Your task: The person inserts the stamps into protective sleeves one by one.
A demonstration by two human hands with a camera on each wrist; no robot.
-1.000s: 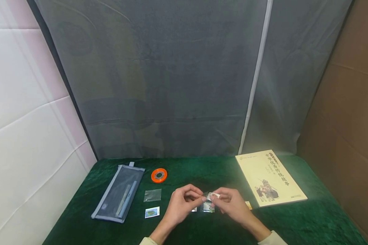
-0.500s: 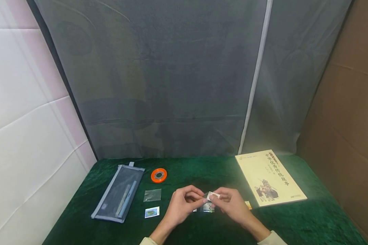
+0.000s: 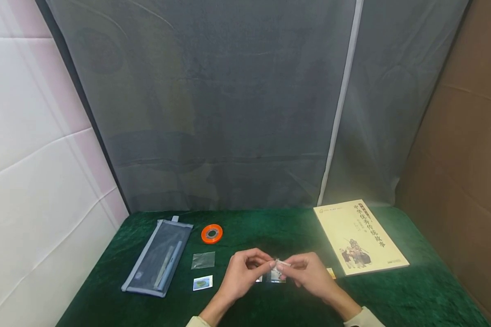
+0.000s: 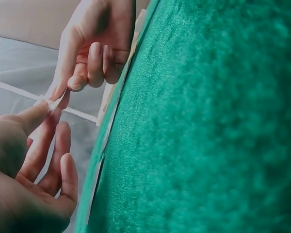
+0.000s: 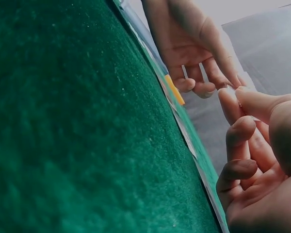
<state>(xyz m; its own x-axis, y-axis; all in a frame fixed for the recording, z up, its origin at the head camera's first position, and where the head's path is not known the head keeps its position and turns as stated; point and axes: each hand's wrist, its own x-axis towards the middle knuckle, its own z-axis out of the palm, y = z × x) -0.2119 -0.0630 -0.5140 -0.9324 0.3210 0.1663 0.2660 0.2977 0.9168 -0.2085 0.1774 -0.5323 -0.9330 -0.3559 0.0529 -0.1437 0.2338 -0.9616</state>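
Note:
My left hand [image 3: 242, 273] pinches a small clear plastic sleeve [image 4: 43, 100] between thumb and forefinger, low over the table. Facing it, my right hand [image 3: 313, 274] pinches a small white-edged stamp [image 3: 284, 263], whose near part is under the thumb. The fingertips of both hands meet at the sleeve's opening; how far the stamp sits inside it I cannot tell. Just beneath lies another clear sleeve with a stamp [image 3: 276, 276] in it. A sliver of white paper [image 3: 259, 279] shows by the left thumb, mostly hidden by that hand.
On the green cloth [image 3: 245, 313], left of the hands, lie a blue-green stamp [image 3: 202, 283], a clear sleeve [image 3: 203, 260], an orange tape roll [image 3: 212, 234] and a mesh pencil pouch [image 3: 157, 259]. To the right are a yellow stamp [image 3: 331, 273] and a cream book [image 3: 360, 238].
The stamp in the right hand has tipped flatter and moved slightly down and left toward the left fingertips, so less of its face shows. Both hands otherwise stay in place.

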